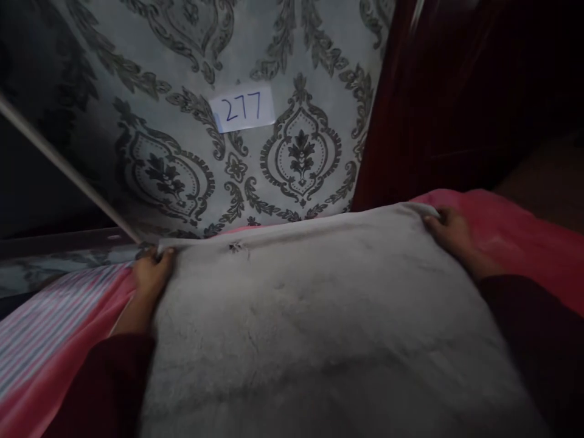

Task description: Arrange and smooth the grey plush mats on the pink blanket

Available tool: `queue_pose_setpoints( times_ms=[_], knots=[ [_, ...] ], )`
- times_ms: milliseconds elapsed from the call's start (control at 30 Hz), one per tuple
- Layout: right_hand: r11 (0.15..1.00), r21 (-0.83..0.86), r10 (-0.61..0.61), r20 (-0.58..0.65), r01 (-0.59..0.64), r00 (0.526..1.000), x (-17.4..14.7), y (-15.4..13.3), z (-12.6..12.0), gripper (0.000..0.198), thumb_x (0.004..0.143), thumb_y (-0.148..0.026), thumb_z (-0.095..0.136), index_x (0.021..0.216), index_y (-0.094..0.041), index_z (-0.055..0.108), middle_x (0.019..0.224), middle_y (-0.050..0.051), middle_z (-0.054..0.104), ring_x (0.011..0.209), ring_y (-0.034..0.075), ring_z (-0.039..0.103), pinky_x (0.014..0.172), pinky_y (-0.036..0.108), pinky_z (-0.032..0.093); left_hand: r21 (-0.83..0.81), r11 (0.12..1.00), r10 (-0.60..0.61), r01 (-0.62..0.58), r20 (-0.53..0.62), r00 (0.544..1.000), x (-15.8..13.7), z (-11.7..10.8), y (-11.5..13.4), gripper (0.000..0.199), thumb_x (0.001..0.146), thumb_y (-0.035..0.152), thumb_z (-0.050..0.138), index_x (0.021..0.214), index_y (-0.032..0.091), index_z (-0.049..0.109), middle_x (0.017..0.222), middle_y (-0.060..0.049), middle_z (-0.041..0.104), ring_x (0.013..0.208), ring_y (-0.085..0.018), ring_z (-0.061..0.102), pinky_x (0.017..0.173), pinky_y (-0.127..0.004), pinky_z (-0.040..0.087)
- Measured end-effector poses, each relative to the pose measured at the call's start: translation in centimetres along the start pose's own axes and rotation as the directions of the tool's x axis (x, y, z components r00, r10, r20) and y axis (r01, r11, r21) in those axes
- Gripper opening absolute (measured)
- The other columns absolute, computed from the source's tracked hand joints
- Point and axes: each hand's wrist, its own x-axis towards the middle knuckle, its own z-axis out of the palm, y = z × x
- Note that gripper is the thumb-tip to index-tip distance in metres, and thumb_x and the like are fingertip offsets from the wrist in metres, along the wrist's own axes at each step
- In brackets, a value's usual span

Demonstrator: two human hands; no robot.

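With the person's view as the dial, a large grey cloth (319,328) spreads around 6 o'clock, running off the bottom edge. I see 2 hands on it, well apart along its far edge. The left hand (152,267), between 8 and 9 o'clock, is closed on the left corner, the thumb on top and the fingers mostly hidden. The right hand (449,231), at 3 o'clock, pinches the other far corner, thumb on the near face. Between them the edge runs almost straight, slightly higher on the right. A small dark mark (236,247) sits just below that edge, near the left hand, and shadowy bands cross the fabric lower down. Both arms wear dark sleeves (109,371).

Pink-red bedding (515,234) shows beyond the right hand at 3 o'clock, with more of the same colour by the left forearm. Striped fabric (55,328) lies at 8 o'clock. From 9 to 10 o'clock a pale rod (68,158) slants down to near the left hand.

Straight ahead at 12 o'clock is a surface of grey patterned covering (301,149). A white paper slip (244,108) marked 277 is on it at 11 o'clock. A glossy dark red panel (424,97) stands at 2 o'clock.
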Motion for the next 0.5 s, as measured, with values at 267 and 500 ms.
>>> queue_pose_setpoints(
  times_ms=[267,500],
  knots=[
    [0.951,0.03,-0.306,0.242,0.308,0.921,-0.5,-0.2,0.1,0.06,0.095,-0.021,0.036,0.151,-0.002,0.046,0.157,0.021,0.045,0.147,0.023,0.04,0.123,0.031,0.023,-0.235,0.972,-0.025,0.018,-0.027,0.999,-0.1,0.0,0.9,0.012,0.08,0.03,0.061,0.087,0.02,0.063,0.075,-0.001,0.066,0.094,-0.026,0.065,0.086,-0.031,0.051],
    [0.926,-0.164,-0.325,0.116,0.34,0.939,0.5,0.3,0.7,0.065,0.101,-0.028,0.029,0.158,0.005,0.031,0.163,0.026,0.032,0.154,0.027,0.026,0.125,0.034,0.02,-0.287,0.956,-0.103,0.057,-0.147,0.984,0.5,0.4,0.6,0.02,0.089,0.026,0.049,0.095,0.015,0.064,0.094,-0.006,0.072,0.1,-0.024,0.066,0.09,-0.033,0.053]
  ],
)
